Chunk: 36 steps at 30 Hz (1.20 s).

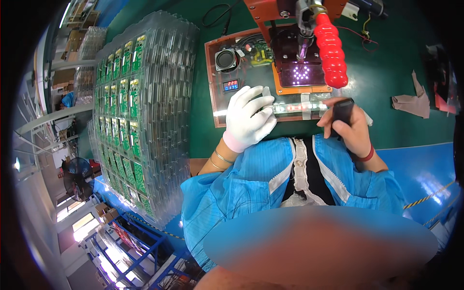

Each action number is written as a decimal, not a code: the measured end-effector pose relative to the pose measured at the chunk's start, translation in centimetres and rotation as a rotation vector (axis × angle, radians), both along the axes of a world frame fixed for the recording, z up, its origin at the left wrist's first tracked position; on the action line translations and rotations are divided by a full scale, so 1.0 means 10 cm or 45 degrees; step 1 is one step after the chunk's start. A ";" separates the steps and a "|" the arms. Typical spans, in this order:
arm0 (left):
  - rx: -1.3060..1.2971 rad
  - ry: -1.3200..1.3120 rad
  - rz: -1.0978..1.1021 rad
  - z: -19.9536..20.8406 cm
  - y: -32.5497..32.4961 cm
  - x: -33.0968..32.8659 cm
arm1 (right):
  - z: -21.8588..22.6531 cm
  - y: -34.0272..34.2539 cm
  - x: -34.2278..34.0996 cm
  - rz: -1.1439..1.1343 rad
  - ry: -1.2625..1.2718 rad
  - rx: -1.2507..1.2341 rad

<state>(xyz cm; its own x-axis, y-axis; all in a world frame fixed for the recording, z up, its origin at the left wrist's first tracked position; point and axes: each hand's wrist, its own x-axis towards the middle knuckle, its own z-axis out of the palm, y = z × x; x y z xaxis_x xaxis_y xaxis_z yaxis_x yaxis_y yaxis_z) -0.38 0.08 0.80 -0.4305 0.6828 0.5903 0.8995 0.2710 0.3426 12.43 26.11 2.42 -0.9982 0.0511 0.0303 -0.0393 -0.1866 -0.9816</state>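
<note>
A black block [342, 110] is held up in the bare right hand [355, 126], over the right end of the strip [294, 108]. It is clamped between thumb and fingers, maybe so that it can be tipped with ease. The left hand [249, 116], in a white glove, is laid at the left end of the strip with its fingers bent. Whether something is pinched there cannot be told, as the fingertips are partly hidden. The strip may be kept from sliding that way. It lies along the front of the box [208, 65], crossed by pale tape [306, 106], perhaps put there to keep it down.

In the box, a round speaker [226, 60], a small lit meter [231, 85] and wires [249, 44] are kept, likely so they can be seen but not bumped. A red handle [331, 53] is hung above.

On the left, clear trays [171, 92] are piled high. Green boards [134, 99] are set in rows in the top one, each perhaps given its own spot so that none gets scratched.
</note>
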 end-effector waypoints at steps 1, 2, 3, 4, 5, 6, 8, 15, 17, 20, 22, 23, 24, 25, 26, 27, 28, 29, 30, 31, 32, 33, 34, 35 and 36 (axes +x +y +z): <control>-0.001 0.007 -0.001 -0.01 0.00 0.00 | 0.00 0.01 -0.03 0.040 -0.054 -0.135; -0.001 0.015 -0.003 -0.01 0.00 0.00 | 0.00 0.01 -0.06 0.079 -0.106 -0.270; -0.002 0.022 -0.005 -0.02 0.01 -0.01 | 0.01 0.02 -0.07 0.118 -0.156 -0.406; -0.005 0.022 -0.011 -0.02 0.01 -0.01 | 0.00 0.01 -0.08 0.112 -0.154 -0.411; -0.005 0.022 -0.014 -0.02 0.01 -0.01 | -0.01 0.00 -0.09 0.110 -0.158 -0.427; -0.004 0.022 -0.017 -0.03 0.01 -0.01 | -0.02 -0.01 -0.09 0.108 -0.162 -0.443; 0.001 0.022 -0.019 -0.03 0.01 -0.02 | -0.03 -0.02 -0.10 0.108 -0.171 -0.472; 0.010 0.012 -0.020 -0.04 -0.02 -0.01 | -0.03 -0.05 -0.14 0.100 -0.271 -0.673; 0.023 -0.016 -0.026 -0.03 -0.03 0.00 | -0.06 -0.05 -0.14 0.112 -0.311 -0.746; 0.033 -0.095 -0.019 0.05 -0.03 0.00 | -0.10 -0.04 -0.14 0.138 -0.305 -0.789; 0.041 -0.228 -0.009 0.12 -0.03 -0.01 | -0.12 -0.02 -0.13 0.171 -0.252 -0.801; 0.045 -0.295 -0.005 0.14 -0.03 -0.01 | -0.13 -0.02 -0.12 0.185 -0.225 -0.806; 0.046 -0.297 -0.006 0.14 -0.03 -0.01 | -0.12 -0.02 -0.13 0.183 -0.227 -0.805; 0.058 -0.283 0.009 0.15 -0.04 0.00 | -0.11 -0.03 -0.13 0.177 -0.247 -0.826; 0.069 -0.269 0.023 0.15 -0.04 0.01 | -0.08 -0.03 -0.14 0.170 -0.267 -0.848; 0.081 -0.254 0.036 0.16 -0.04 0.02 | -0.06 -0.04 -0.15 0.162 -0.286 -0.869; 0.092 -0.240 0.050 0.16 -0.04 0.03 | -0.05 -0.05 -0.15 0.154 -0.305 -0.890; 0.092 -0.242 0.044 0.16 -0.04 0.03 | -0.04 -0.05 -0.15 0.148 -0.305 -0.890; 0.093 -0.238 0.046 0.16 -0.04 0.03 | -0.03 -0.05 -0.15 0.140 -0.321 -0.900; 0.093 -0.234 0.048 0.17 -0.03 0.03 | -0.03 -0.05 -0.15 0.132 -0.336 -0.911; 0.093 -0.230 0.049 0.17 -0.03 0.03 | -0.02 -0.05 -0.15 0.124 -0.351 -0.923; 0.093 -0.225 0.050 0.17 -0.02 0.03 | -0.02 -0.05 -0.16 0.116 -0.366 -0.935; 0.092 -0.227 0.042 0.16 -0.02 0.03 | -0.03 -0.06 -0.16 0.108 -0.364 -0.936; 0.102 -0.213 0.050 0.15 -0.02 0.03 | -0.03 -0.06 -0.16 0.111 -0.370 -0.922; 0.112 -0.200 0.057 0.13 -0.03 0.04 | -0.04 -0.07 -0.17 0.114 -0.376 -0.907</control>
